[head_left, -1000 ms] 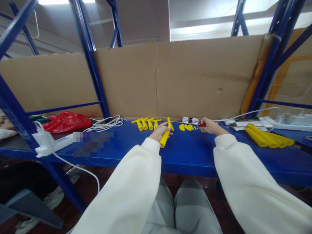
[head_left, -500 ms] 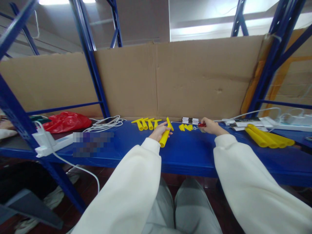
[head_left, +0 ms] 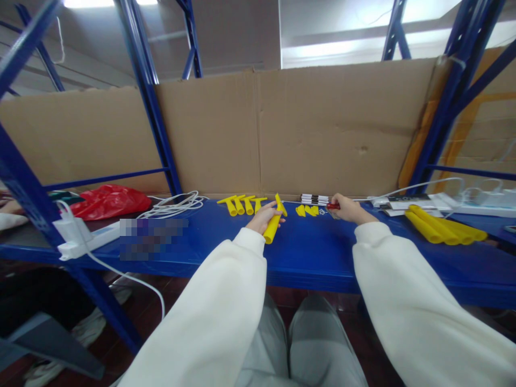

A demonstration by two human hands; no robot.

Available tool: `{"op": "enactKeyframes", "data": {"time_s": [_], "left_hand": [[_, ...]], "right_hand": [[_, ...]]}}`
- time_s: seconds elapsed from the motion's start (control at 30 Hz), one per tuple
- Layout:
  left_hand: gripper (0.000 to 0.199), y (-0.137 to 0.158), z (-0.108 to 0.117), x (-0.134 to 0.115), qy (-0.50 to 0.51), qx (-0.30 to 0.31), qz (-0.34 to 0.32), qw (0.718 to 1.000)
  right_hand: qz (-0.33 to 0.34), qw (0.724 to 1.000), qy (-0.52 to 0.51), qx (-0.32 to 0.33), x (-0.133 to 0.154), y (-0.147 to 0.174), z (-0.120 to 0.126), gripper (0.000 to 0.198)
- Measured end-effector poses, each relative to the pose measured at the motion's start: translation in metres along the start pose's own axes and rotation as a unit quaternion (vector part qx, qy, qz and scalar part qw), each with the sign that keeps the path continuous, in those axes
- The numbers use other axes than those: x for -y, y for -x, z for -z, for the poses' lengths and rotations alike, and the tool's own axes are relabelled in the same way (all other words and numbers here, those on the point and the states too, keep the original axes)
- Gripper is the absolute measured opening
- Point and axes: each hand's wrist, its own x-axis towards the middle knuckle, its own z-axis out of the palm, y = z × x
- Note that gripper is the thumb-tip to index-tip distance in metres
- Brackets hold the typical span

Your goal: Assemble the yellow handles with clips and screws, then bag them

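My left hand [head_left: 264,216] is closed around a yellow T-shaped tube piece [head_left: 272,230], its wide round end toward me and its crossbar at the far end. To its left, several similar yellow T-shaped pieces [head_left: 239,205] lie in a row. My right hand [head_left: 347,208] grips the red handle of a screwdriver [head_left: 333,206] low over the table; a thin shaft seems to run left from it. Between my hands lie several small yellow pieces [head_left: 307,210] and tiny metal parts [head_left: 321,211]. Behind these, white-and-black sticks [head_left: 315,199] are stacked.
Several long yellow tubes [head_left: 441,226] rest on the blue table [head_left: 310,258] at right, near white power strips and cables. A red bag [head_left: 113,202], coiled white cable [head_left: 177,202] and power strip [head_left: 92,239] are at left. Cardboard [head_left: 306,129] stands behind. Another person's hand [head_left: 11,207] shows at far left.
My two hands and what they hold are nearly unmoved. At the far left edge, the other person's hand and sleeve have shifted slightly.
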Motion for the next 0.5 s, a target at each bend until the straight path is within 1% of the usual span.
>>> {"op": "enactKeyframes", "data": {"time_s": [0.3, 0.5], "left_hand": [[0.076, 0.0018, -0.0005, -0.0011, -0.006, 0.002, 0.000, 1.000], [0.075, 0.0010, 0.0000, -0.0008, -0.004, -0.004, 0.002, 1.000]], "right_hand": [[-0.015, 1.000, 0.000, 0.019, 0.0043, 0.0036, 0.0032, 0.012], [0.005, 1.000, 0.001, 0.002, -0.0018, -0.0005, -0.0006, 0.013]]}}
